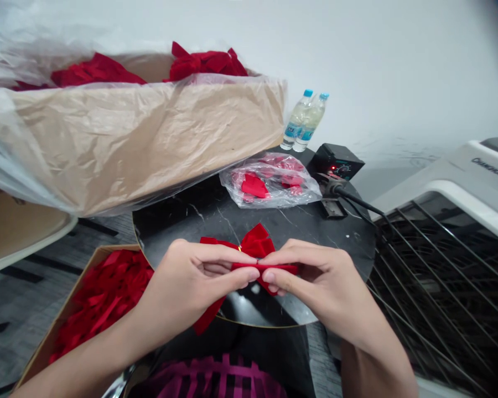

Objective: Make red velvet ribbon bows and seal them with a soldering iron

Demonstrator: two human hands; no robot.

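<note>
A piece of red velvet ribbon (288,268) is pinched between my two hands above the front of a round black table. My left hand (209,273) grips its left part with thumb and fingers, and my right hand (311,271) grips the right part. The fingertips of both hands nearly meet at its middle. Just behind my fingers lies a red velvet bow (257,241) with a small gold-coloured tie. A red ribbon tail (208,318) hangs below my left hand at the table's front edge.
A large plastic-lined box (161,143) of red bows stands at the back left. A carton of red ribbon (103,290) is at lower left. Behind the hands are a plastic bag (274,182), two bottles (301,124) and a black device (338,160) with cables. A heater (444,237) stands right.
</note>
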